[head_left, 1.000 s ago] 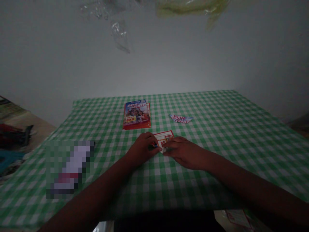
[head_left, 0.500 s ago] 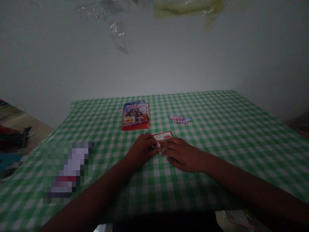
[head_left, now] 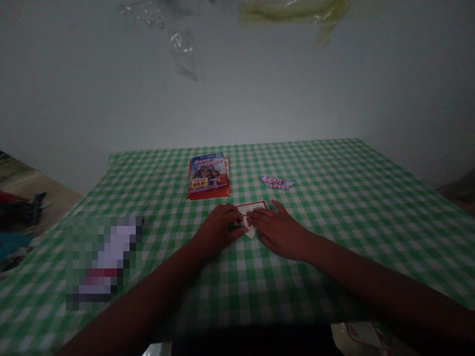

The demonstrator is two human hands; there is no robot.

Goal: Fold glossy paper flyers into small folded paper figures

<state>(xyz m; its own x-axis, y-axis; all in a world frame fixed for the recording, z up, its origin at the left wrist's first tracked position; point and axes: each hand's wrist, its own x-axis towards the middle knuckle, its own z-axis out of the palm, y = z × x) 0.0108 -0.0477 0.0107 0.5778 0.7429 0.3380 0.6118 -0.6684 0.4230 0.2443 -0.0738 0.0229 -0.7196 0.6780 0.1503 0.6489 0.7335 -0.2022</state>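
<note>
1. Head view, risk: the red-bordered leaflet lay at the centre of the frame, just below the flyer stack; its fold could have skewed, I judged, if the left hand's narrow pinch at its left edge had slipped
2. The right hand lay palm down, fingers outstretched on the paper, gripping nothing; uneven pressure there might have creased the leaflet or slid it over the checked tablecloth
3. Compared with half a second earlier, the right hand sat slightly higher, its far finger raised, and more of the leaflet's white lower tip showed
</note>
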